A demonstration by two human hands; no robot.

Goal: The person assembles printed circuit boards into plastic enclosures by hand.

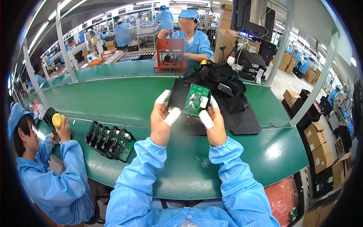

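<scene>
Between both hands, above the green table, I hold a black plastic housing (177, 94) with a green circuit board (197, 99) set in its right part. White components stand on the board. My left hand (162, 119) grips the housing's left side, thumb at its near edge. My right hand (212, 123) holds the right side next to the board, its thumb on the near corner. White finger covers wrap the thumbs and some fingers of both hands. The fingers beneath the housing are hidden.
Several black housings with green boards (109, 140) stand in a row left of my arms. A black mat (242, 121) bears dark plastic parts (236, 100). A red fixture (170, 56) stands across the table. One co-worker (49, 170) sits at left, another (196, 39) opposite.
</scene>
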